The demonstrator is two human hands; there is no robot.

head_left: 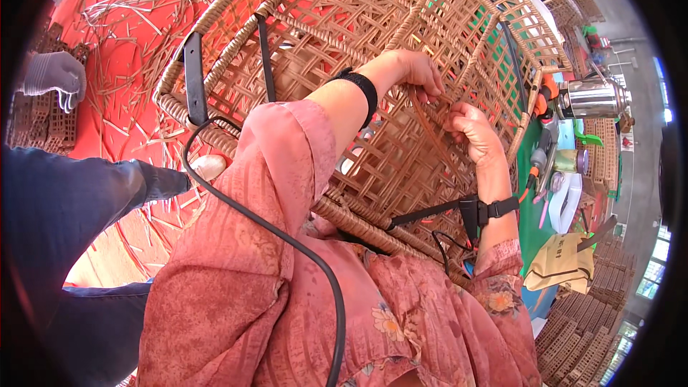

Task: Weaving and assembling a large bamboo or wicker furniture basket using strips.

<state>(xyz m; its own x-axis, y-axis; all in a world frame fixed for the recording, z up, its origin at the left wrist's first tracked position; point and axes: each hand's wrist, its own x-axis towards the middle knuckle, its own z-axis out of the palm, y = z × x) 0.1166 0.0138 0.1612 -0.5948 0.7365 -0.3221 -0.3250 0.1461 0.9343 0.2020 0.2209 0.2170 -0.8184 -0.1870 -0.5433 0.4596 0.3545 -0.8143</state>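
A large brown woven rattan frame (322, 11) with thick wrapped edges and an open lattice lies tilted in front of me. My left hand (421, 74) reaches over the lattice, its fingers closed on a thin rattan strip (424, 123) that trails down across the weave. Just to the right, my right hand (474, 133) is curled with thumb and forefinger pinched at the lattice beside the same strip. What lies between those right fingertips is too small to make out. Black bands circle both my forearms, and a black cable (287, 240) runs over my pink sleeve.
Cut strips litter the red floor (122, 0) at left, near a person's jeans (72, 208) and gloved hand (57, 75). A green table (534, 226) at right bears a metal canister (591, 99), power tools (541, 154) and a paper bag (562, 261). Woven panels (584, 337) are stacked beyond.
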